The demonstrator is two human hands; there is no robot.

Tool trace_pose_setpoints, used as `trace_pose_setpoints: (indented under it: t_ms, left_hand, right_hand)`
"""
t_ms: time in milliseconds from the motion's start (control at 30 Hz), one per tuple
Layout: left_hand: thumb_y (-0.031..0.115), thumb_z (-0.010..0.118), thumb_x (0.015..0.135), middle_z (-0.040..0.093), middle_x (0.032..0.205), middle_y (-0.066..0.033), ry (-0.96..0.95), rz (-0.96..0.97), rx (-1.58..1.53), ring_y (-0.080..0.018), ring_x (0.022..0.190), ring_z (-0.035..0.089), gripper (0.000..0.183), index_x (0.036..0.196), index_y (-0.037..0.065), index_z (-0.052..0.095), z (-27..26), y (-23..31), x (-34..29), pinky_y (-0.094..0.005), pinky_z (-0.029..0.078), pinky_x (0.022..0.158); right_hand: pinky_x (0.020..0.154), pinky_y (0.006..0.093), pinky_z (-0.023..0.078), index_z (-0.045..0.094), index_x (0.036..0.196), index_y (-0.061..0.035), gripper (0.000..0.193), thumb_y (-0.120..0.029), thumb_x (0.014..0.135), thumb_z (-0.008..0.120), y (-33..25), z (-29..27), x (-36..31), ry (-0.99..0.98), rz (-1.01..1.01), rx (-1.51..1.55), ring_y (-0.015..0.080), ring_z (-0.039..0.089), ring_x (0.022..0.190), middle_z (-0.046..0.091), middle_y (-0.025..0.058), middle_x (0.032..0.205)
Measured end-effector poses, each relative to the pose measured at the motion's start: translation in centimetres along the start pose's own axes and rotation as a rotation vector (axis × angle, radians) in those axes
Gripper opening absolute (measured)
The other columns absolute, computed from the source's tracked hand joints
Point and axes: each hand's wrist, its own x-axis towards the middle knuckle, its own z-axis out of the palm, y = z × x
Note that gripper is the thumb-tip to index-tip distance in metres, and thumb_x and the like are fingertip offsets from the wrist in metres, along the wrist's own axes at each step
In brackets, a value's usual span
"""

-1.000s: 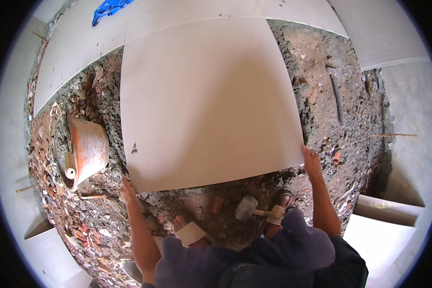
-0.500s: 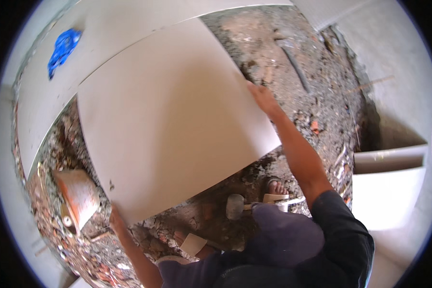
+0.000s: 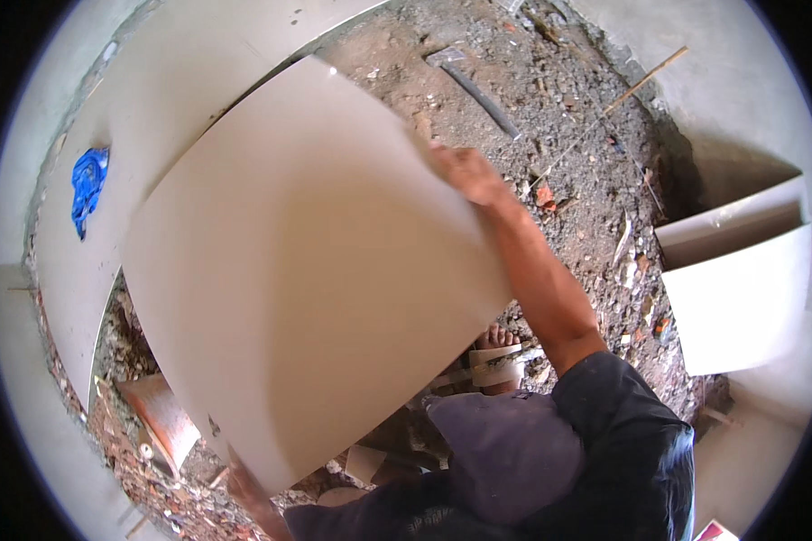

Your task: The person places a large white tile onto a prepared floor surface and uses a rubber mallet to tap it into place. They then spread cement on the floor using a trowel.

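Observation:
A large square off-white tile (image 3: 325, 243) fills the middle, held between both hands. My right hand (image 3: 472, 176) grips its right edge, thumb toward the upper face. My left hand (image 3: 251, 494) is closed on the near left corner, its fingers partly hidden and slightly blurred. The tile's far left edge lies close along the laid pale tiles (image 3: 198, 72); whether they touch, I cannot tell. Rubble ground (image 3: 379, 45) shows around the held tile. A tool with a long dark handle (image 3: 483, 99) lies on the ground beyond my right hand.
On the laid tiles is a crumpled blue plastic bag (image 3: 88, 189). A worn bucket (image 3: 162, 419) lies tipped at the left. White tiles (image 3: 740, 302) stand by the right wall, and a thin stick (image 3: 648, 79) leans near it. My sandalled foot (image 3: 496, 361) is beside the tile's near edge.
The view has shifted and turned. The tile and both hands now sit lower and further left in it. A mallet seen by my feet earlier is now out of sight.

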Motion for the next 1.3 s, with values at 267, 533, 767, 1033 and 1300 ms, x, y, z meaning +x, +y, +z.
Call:
trace_pose_setpoints:
  t_ms: [267, 533, 767, 1033, 1300]
  left_hand:
    - [0.040, 0.055, 0.094, 0.061, 0.125, -0.0167, -0.030, 0.147, -0.120, -0.0237, 0.116, 0.057, 0.051, 0.124, -0.001, 0.062, -4.1, 19.9, -0.8, -0.0365, 0.042, 0.101]
    - [0.044, 0.049, 0.091, 0.064, 0.103, -0.0152, 0.026, 0.896, 0.104, -0.0220, 0.097, 0.059, 0.047, 0.107, 0.002, 0.064, -4.2, 34.8, -2.3, -0.0343, 0.045, 0.087]
    - [0.038, 0.051, 0.089, 0.061, 0.092, -0.0129, -0.021, 1.080, 0.045, -0.0192, 0.089, 0.057, 0.038, 0.096, 0.003, 0.062, -3.9, 38.7, -4.4, -0.0331, 0.044, 0.080]
    - [0.032, 0.053, 0.087, 0.058, 0.080, -0.0102, -0.089, 1.245, -0.003, -0.0160, 0.080, 0.054, 0.030, 0.083, 0.003, 0.060, -2.8, 42.5, -6.8, -0.0317, 0.043, 0.071]
    - [0.023, 0.055, 0.081, 0.042, 0.064, -0.0033, -0.485, 1.166, -0.168, -0.0114, 0.065, 0.039, 0.026, 0.066, 0.003, 0.046, -1.8, 49.6, -17.7, -0.0300, 0.033, 0.059]
  right_hand:
    - [0.093, 0.0455, 0.046, 0.062, 0.114, 0.0041, 0.069, -0.059, 0.094, 0.042, 12.3, -10.7, -2.5, 0.058, -0.060, -0.003, 0.0377, 0.060, 0.109, 0.062, 0.0262, 0.115]
    - [0.097, 0.0441, 0.044, 0.057, 0.121, 0.0046, 0.072, -0.061, 0.094, 0.042, 20.4, -14.2, -7.2, 0.134, 0.052, -0.033, 0.0372, 0.058, 0.113, 0.059, 0.0248, 0.121]
    - [0.100, 0.0429, 0.042, 0.052, 0.127, 0.0050, 0.075, -0.062, 0.093, 0.042, 25.3, -14.2, -13.1, 0.241, 0.148, 0.031, 0.0368, 0.055, 0.117, 0.056, 0.0237, 0.127]
    - [0.103, 0.0414, 0.040, 0.047, 0.133, 0.0055, 0.080, -0.063, 0.092, 0.043, 31.0, -13.6, -18.6, 0.346, 0.234, 0.121, 0.0363, 0.053, 0.121, 0.053, 0.0223, 0.133]
    - [0.102, 0.0417, 0.040, 0.040, 0.136, 0.0143, 0.098, -0.070, 0.087, 0.046, 33.6, -9.7, -28.0, 0.667, 0.682, 0.590, 0.0347, 0.049, 0.125, 0.050, 0.0304, 0.132]
